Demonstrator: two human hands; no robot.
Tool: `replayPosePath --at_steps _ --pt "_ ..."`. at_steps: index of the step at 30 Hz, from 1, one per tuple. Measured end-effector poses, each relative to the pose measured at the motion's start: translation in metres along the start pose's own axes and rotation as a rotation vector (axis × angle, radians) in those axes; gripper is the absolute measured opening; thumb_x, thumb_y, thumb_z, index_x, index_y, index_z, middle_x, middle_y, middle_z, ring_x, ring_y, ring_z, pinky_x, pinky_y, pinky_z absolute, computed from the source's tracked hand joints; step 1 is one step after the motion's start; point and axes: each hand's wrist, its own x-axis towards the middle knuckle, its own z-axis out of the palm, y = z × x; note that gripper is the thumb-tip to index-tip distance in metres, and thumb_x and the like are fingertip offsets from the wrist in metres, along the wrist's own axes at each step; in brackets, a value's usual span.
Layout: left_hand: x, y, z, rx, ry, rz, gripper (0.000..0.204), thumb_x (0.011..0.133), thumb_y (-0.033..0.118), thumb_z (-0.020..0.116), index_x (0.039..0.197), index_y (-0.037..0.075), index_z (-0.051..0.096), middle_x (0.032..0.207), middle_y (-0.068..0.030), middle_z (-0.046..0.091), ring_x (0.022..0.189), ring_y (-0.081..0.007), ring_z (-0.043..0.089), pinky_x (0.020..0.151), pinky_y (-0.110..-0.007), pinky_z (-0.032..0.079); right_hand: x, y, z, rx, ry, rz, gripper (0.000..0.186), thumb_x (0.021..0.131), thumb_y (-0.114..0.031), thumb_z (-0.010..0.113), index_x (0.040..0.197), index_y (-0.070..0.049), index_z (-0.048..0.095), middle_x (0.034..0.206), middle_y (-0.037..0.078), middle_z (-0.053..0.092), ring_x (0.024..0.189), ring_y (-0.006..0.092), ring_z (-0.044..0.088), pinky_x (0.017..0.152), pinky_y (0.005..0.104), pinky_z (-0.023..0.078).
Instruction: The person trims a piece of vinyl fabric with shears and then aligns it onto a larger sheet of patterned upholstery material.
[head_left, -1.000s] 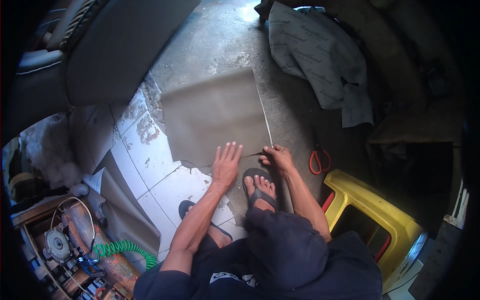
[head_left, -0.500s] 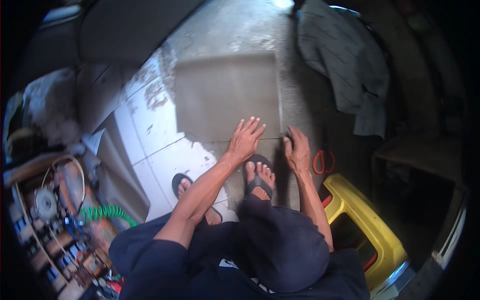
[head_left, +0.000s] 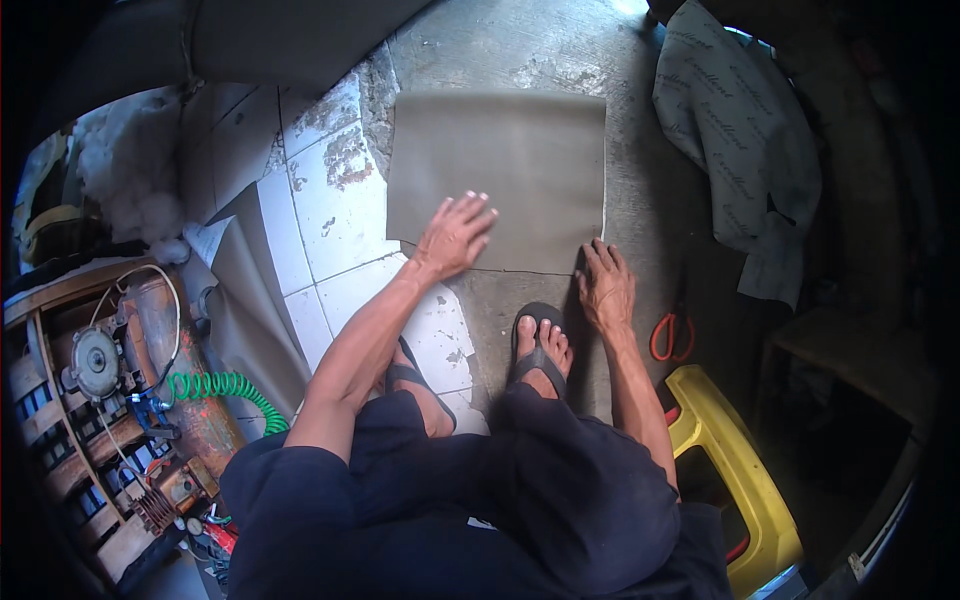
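A rectangular grey-brown sheet, seemingly vinyl or leatherette [head_left: 500, 150], lies flat on the floor in front of my feet. My left hand [head_left: 452, 238] is over its near left part, palm down with the fingers spread and nothing held. The fingertips of my right hand [head_left: 606, 285] rest at the sheet's near right corner, fingers stretched forward. What lies under that palm is hidden. Right of my right wrist, scissors with orange-red handles [head_left: 672, 338] lie on the floor, their blades hard to make out in the dark.
A yellow plastic stool [head_left: 735, 470] stands at my right. Pale printed material [head_left: 725, 140] hangs at the far right. On the left are a rusty compressor tank [head_left: 155, 340], a green coiled hose [head_left: 225, 388], a wooden rack [head_left: 45, 385], more grey sheet [head_left: 245, 300] and white stuffing [head_left: 135, 165].
My left hand has slid leftward and a little farther over the sheet. My right hand has come onto the sheet's near right corner. The whole view has shifted slightly.
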Motion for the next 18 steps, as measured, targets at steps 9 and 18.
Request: replayPosePath --at_steps 9,18 --pt "-0.006 0.014 -0.007 -0.13 -0.115 0.143 0.059 0.084 0.039 0.07 0.138 0.021 0.055 0.155 -0.008 0.037 0.147 -0.0262 0.028 0.122 -0.051 0.015 0.016 -0.012 0.007 -0.086 -0.005 -0.263 0.037 0.09 -0.028 0.064 0.127 -0.02 0.063 0.144 0.007 0.052 0.137 0.0313 0.041 0.11 0.0587 0.03" --pt "-0.012 0.01 -0.005 -0.156 -0.09 0.181 0.039 0.083 0.034 0.071 0.116 0.015 0.065 0.152 -0.0098 0.04 0.147 -0.0312 0.027 0.121 -0.056 0.014 0.03 -0.015 0.009 0.026 0.188 -0.154 0.032 0.088 -0.021 0.065 0.118 -0.008 0.062 0.128 0.013 0.061 0.122 0.0344 0.053 0.099 0.0496 0.042"
